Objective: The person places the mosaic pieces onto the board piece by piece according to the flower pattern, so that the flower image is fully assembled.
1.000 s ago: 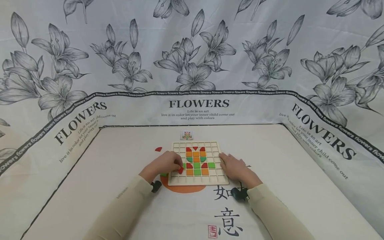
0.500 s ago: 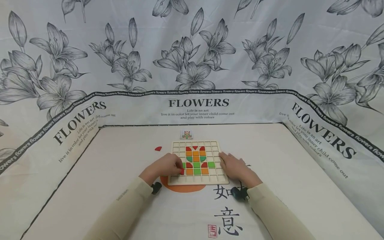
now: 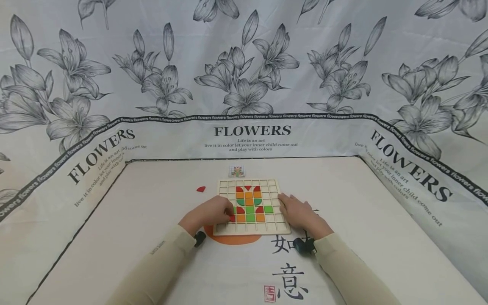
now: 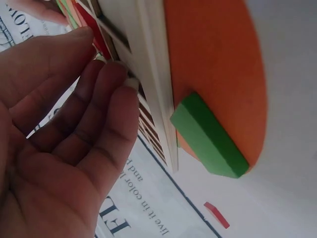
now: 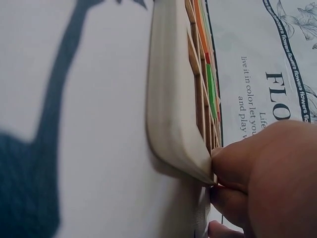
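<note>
A wooden grid board lies on the table with red, orange and green tiles set in its squares, forming a flower. My left hand is over the board's left side. Its thumb and fingertips pinch a red tile, which sits low at a square beside an orange tile. In the left wrist view the thumb lies against that red tile, partly hidden by the hand. On the opposite side my right hand grips the board's right edge; in the right wrist view, the thumb is at the rim.
A small pattern card lies behind the board. A loose red fan-shaped tile is left of it. In the left wrist view, a green tile rests on the cloth's printed orange circle. Flower-printed curtains stand behind.
My left hand has lowered the red tile toward the board and shifted it slightly right, so it lies flatter. The right hand stays at the board's edge.
</note>
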`<state>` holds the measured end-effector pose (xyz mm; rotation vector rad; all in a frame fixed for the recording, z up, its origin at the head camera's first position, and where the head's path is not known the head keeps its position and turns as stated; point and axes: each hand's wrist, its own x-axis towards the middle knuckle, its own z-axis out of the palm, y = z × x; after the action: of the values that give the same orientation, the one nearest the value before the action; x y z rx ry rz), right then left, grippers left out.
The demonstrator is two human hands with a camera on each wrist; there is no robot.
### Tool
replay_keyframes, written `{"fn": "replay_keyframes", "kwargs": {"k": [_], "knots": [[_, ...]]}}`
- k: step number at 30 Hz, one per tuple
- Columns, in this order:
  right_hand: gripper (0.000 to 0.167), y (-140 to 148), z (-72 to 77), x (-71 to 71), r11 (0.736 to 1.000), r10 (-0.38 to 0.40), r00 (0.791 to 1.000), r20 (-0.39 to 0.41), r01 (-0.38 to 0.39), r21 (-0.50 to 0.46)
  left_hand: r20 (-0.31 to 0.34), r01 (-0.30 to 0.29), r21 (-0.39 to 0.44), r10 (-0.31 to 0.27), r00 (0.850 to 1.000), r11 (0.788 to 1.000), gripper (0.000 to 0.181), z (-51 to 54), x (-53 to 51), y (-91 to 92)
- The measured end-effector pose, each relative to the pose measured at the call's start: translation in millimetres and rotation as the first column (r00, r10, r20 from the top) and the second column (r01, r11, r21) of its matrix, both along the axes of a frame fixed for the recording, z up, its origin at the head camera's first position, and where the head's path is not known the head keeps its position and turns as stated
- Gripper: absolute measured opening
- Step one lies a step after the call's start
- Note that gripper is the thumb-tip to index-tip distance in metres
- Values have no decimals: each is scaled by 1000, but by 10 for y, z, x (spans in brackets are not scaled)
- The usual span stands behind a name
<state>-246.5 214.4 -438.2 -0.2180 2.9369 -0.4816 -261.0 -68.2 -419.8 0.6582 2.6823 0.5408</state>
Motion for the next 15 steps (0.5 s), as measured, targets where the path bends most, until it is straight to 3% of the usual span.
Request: {"fn": "replay_keyframes", "kwargs": {"k": [8,15], "knots": [[51,2,10,4,1000,-8,1000,4,9,-3,-27,-10,-13,10,1000,1000,8,-1,-20,26],[51,8,-21,-6,1000,-9,1000,3,9,0,-32,-61,55,63,998,997,16,36,-139,-170]]}}
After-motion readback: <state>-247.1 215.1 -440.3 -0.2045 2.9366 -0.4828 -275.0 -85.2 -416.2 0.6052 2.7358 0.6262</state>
